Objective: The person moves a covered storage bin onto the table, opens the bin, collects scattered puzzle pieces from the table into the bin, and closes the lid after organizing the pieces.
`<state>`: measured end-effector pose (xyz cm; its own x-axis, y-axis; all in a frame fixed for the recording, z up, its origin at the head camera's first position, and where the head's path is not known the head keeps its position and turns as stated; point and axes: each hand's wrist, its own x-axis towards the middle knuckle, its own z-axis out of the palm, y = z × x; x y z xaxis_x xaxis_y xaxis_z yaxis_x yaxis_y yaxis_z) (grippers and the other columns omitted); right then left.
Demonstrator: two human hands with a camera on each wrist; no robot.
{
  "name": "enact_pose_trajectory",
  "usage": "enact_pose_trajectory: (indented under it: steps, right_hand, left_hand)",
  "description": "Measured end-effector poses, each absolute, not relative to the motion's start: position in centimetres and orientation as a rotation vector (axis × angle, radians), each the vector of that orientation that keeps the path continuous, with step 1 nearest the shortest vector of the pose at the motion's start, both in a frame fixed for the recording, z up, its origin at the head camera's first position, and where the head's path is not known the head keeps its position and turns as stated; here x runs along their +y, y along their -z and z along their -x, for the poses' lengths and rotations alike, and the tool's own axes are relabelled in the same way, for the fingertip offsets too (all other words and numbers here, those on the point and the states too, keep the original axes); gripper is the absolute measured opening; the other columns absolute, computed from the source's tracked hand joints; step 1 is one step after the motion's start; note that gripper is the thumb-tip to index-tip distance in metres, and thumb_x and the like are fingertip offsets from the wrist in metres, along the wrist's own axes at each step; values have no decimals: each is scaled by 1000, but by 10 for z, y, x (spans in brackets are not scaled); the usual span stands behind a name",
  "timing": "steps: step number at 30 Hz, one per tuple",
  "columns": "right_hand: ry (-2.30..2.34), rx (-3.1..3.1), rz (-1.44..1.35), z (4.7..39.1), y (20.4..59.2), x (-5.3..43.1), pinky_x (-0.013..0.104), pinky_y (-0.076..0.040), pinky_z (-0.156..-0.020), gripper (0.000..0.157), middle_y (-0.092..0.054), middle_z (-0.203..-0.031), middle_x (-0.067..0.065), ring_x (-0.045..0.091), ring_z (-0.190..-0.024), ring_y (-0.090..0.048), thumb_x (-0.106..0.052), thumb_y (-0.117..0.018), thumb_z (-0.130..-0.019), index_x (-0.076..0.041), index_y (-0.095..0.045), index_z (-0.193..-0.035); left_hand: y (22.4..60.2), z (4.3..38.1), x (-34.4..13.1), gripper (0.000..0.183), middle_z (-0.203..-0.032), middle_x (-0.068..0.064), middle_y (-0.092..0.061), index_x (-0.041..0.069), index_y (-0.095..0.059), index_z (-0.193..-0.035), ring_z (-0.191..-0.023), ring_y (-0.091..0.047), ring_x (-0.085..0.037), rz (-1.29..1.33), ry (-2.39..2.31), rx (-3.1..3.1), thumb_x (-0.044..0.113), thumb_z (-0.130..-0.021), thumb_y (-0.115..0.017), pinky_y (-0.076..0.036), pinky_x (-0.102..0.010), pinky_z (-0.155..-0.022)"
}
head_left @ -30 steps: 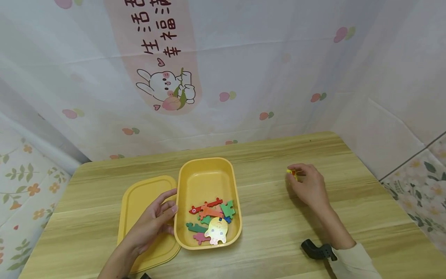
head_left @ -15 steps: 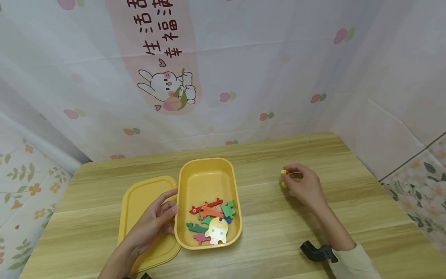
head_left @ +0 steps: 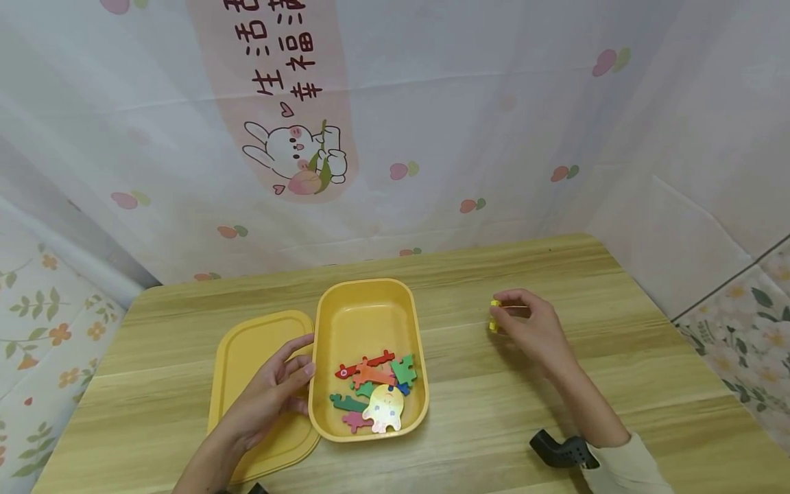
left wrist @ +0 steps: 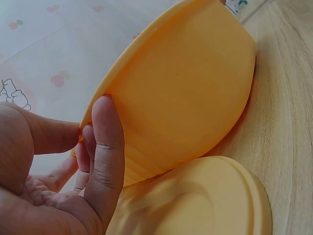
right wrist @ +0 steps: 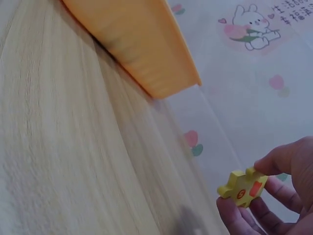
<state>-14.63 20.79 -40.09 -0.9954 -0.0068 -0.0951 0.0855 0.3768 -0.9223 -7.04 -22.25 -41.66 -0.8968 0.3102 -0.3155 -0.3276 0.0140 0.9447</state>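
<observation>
My right hand (head_left: 529, 326) pinches a small yellow puzzle piece (right wrist: 243, 188) between thumb and fingers, held over the right part of the table. The piece has knobbed edges, a round orange mark with a figure in it and an orange patch. My left hand (head_left: 274, 387) rests its fingertips against the left wall and rim of a yellow box (head_left: 420, 322). In the left wrist view one finger lies along the box's outer wall (left wrist: 181, 83). Inside the box, at its near end, several coloured puzzle pieces (head_left: 370, 374) lie heaped, with a pale yellow animal-head piece (head_left: 385, 409) on top.
A yellow lid (head_left: 247, 357) lies flat on the wooden table (head_left: 475, 418), left of the box and partly under my left hand. Behind the table hangs a printed curtain (head_left: 432, 123). A black wrist mount (head_left: 558, 449) sticks out from my right wrist.
My right hand has moved a little to the left with the yellow puzzle piece, which now appears more edge-on. The left hand and the box have stayed in place.
</observation>
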Motion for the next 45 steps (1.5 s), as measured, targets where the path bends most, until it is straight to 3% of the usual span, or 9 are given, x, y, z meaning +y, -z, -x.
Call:
enact_pose_trajectory:
  steps: [4,25,45]
  right_hand:
    - [1740,2493,-80,145,398,204,26,-65,-86,42,-59,-136,20,6,-102,-68,-22,-70,-104,2,-60,-136]
    - [1850,2322,45,129,381,179,33,-67,-87,45,-59,-123,12,11,-99,-70,-21,-72,-102,7,-58,-134]
    - [1870,2231,104,117,375,154,35,-67,-88,39,-60,-127,17,13,-102,-68,-18,-71,-102,3,-60,-133]
  left_hand:
    - [416,70,-223,69,-121,-1,-59,12,-21,-166,-100,-67,-12,20,-1931,1861,20,-110,-59,-66,-31,-70]
    - [416,69,-223,70,-121,1,-59,11,-19,-167,-98,-66,-11,12,-1940,1846,21,-110,-58,-66,-30,-70]
    - [417,70,-224,69,-118,2,-60,9,-17,-167,-96,-66,-10,-16,-1950,1839,20,-111,-56,-65,-29,-69]
